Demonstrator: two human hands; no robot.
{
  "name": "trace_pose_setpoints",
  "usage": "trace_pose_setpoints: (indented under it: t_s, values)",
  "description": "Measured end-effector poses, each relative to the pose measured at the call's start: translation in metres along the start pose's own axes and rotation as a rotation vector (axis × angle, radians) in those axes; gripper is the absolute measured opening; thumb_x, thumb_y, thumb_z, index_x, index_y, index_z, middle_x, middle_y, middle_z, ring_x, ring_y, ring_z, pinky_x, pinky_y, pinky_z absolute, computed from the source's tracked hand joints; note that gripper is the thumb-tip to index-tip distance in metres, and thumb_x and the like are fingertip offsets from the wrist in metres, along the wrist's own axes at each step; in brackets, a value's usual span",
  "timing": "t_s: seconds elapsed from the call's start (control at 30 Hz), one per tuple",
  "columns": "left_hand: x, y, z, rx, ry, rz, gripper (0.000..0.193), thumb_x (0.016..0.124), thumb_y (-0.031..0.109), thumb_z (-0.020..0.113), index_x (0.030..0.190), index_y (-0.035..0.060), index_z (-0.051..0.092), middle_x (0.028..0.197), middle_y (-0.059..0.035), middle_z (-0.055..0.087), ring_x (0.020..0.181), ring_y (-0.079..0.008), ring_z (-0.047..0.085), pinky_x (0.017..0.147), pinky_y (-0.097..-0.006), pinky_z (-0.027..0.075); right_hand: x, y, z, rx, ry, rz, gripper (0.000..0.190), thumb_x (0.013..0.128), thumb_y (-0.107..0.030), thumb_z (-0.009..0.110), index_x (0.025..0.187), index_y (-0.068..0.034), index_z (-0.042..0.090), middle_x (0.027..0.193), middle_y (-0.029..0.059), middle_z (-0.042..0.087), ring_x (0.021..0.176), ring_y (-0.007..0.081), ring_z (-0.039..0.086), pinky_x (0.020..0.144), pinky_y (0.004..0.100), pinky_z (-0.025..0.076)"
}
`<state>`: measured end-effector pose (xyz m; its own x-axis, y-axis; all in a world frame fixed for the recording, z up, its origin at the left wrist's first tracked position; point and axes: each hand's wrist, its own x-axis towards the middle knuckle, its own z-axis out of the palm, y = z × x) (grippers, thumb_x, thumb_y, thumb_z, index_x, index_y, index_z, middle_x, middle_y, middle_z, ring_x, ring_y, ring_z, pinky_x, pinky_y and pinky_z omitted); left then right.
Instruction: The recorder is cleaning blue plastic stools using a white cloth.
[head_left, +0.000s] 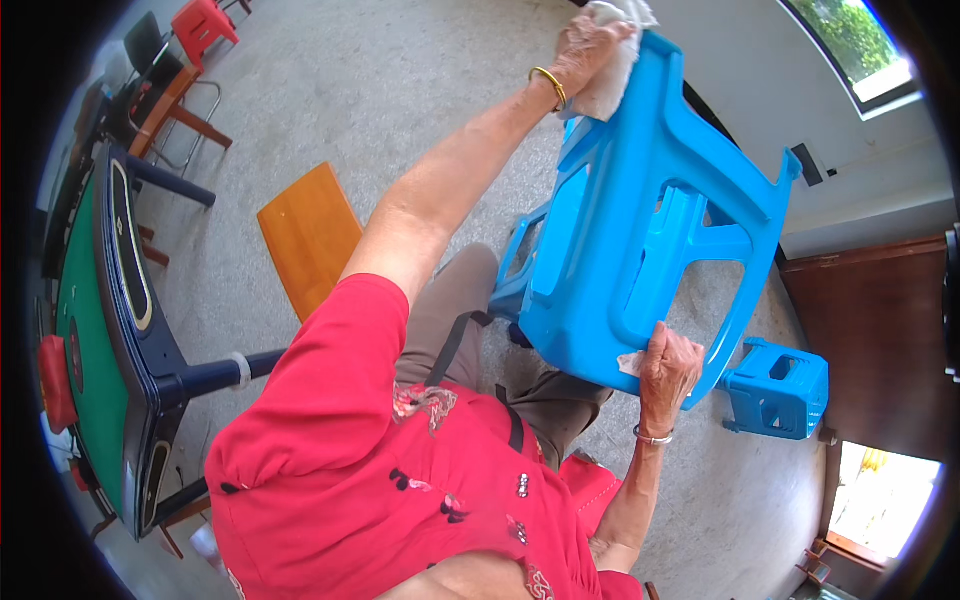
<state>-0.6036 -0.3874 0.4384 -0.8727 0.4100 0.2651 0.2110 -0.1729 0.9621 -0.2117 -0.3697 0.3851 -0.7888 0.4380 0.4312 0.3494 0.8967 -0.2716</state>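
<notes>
A blue plastic stool (592, 247) is tilted in front of my lap, with leg ends towards the upper right. My left hand (589, 52) is shut on a white cloth (611, 86) and presses it against the stool's far upper end. A gold-coloured bangle is on that wrist. My right hand (671, 371) grips the stool's near lower edge, its thumb uppermost. A small whitish patch (631, 364) shows beside that hand; I cannot tell whether it is cloth or a label. Below the stool, another blue plastic piece (510, 281) is partly hidden.
A second blue stool (780, 390) is on the floor to the right, near a brown wooden door (862, 337). A wooden board or seat (315, 232) is left of my knee. A green-topped game table (90, 330) stands far left; a red stool (202, 30) is behind.
</notes>
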Motion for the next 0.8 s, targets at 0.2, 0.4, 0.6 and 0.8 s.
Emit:
trace_pose_setpoints:
  t_s: [0.2, 0.4, 0.6, 0.8]
  values:
    - [-0.016, -0.137, 0.013, 0.792, 0.168, 0.550, 0.023, 0.089, 0.021, 0.059, 0.111, 0.0266, 0.065, 0.117, -0.0197, 0.055, 0.100, -0.0378, 0.062, 0.080, -0.0429, 0.057, 0.005, -0.003, 0.007, -0.036, -0.023, 0.000, 0.043, 0.099, -0.022, 0.049, 0.060, -0.004, 0.052, 0.056, 0.0116, 0.050, 0.055, 0.0268, 0.048, 0.065, 0.0391, 0.034]
    - [-0.091, -0.160, 0.028, 0.256, 0.174, 0.234, 0.032, 0.085, 0.025, 0.061, 0.116, 0.0168, 0.062, 0.114, -0.0242, 0.056, 0.103, -0.0470, 0.058, 0.088, -0.0514, 0.050, -0.010, 0.013, 0.000, -0.110, -0.026, 0.083, 0.045, 0.101, -0.025, 0.046, 0.063, -0.001, 0.051, 0.056, 0.0116, 0.048, 0.055, 0.0272, 0.044, 0.065, 0.0395, 0.033]
    - [-0.160, -0.260, -0.007, 0.403, 0.038, -0.399, 0.050, 0.078, 0.034, 0.060, 0.114, -0.0014, 0.058, 0.117, -0.0286, 0.059, 0.108, -0.0459, 0.057, 0.096, -0.0472, 0.045, -0.005, 0.009, 0.010, -0.130, -0.054, 0.022, 0.043, 0.100, -0.021, 0.046, 0.061, -0.003, 0.049, 0.056, 0.0113, 0.048, 0.055, 0.0285, 0.045, 0.065, 0.0395, 0.035]
    - [-0.152, -0.217, -0.042, 0.349, 0.024, -0.410, 0.051, 0.077, 0.035, 0.060, 0.115, 0.0008, 0.053, 0.115, -0.0269, 0.058, 0.108, -0.0435, 0.057, 0.091, -0.0474, 0.047, -0.006, 0.011, 0.011, -0.094, -0.064, 0.087, 0.042, 0.100, -0.021, 0.045, 0.062, -0.003, 0.046, 0.057, 0.0110, 0.046, 0.057, 0.0275, 0.044, 0.068, 0.0388, 0.036]
